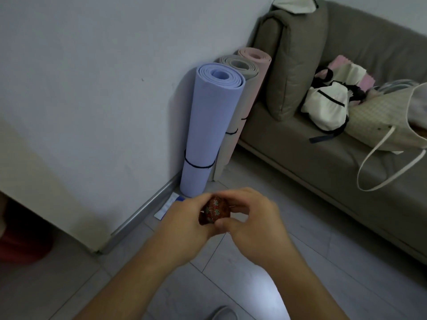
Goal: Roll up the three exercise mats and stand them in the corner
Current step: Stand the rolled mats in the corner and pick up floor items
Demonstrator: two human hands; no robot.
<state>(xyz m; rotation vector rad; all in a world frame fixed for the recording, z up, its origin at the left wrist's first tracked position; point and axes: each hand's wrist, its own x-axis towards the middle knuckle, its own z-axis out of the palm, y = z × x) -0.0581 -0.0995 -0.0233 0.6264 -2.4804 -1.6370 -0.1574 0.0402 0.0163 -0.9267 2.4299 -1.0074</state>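
Three rolled mats stand upright in the corner between the wall and the sofa. The lilac mat (208, 125) is nearest, with a black band round its lower part. Behind it stands the grey mat (240, 65), also banded, and behind that the pink mat (256, 56). In front of them, above the floor, my left hand (184, 218) and my right hand (251, 218) meet and both hold a small red-brown patterned object (213, 211) with curled fingers. Neither hand touches a mat.
A grey sofa (312, 162) runs along the right, with a cushion (293, 61), white and pink bags (328, 107) and a tote bag (388, 125) on it. A paper slip (167, 206) lies by the skirting. A red object (20, 243) sits at the left, under a pale panel.
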